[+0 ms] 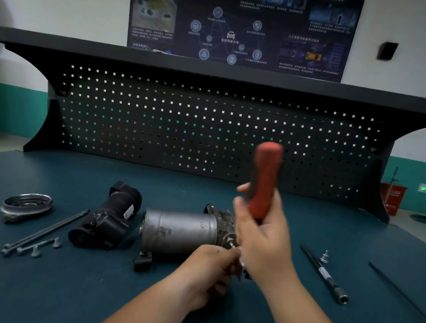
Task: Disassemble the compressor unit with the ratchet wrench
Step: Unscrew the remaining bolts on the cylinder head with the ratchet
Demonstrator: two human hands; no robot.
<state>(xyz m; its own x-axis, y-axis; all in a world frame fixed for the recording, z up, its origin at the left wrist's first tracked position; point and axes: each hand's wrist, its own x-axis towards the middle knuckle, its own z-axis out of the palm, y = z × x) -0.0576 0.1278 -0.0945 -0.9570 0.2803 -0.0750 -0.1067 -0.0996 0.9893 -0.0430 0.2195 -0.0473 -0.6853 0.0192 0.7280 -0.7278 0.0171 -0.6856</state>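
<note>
The compressor unit (pixel 179 232), a grey metal cylinder with a finned head at its right end, lies on its side on the blue-green bench. My right hand (pixel 259 233) grips the ratchet wrench (pixel 266 177) by its red handle, which stands nearly upright and is blurred. The wrench head is hidden behind my hands at the compressor's right end. My left hand (pixel 209 265) is curled at the front of that same end, pinching something small by the wrench head; what it pinches is hidden.
A black motor housing (pixel 108 219) lies left of the compressor, with a round metal cover (pixel 26 206), long bolts (pixel 46 231) and small screws (pixel 42 247) further left. An extension bar (pixel 324 273), a screw (pixel 324 256) and a thin rod (pixel 402 294) lie at right. A pegboard (pixel 209 129) backs the bench.
</note>
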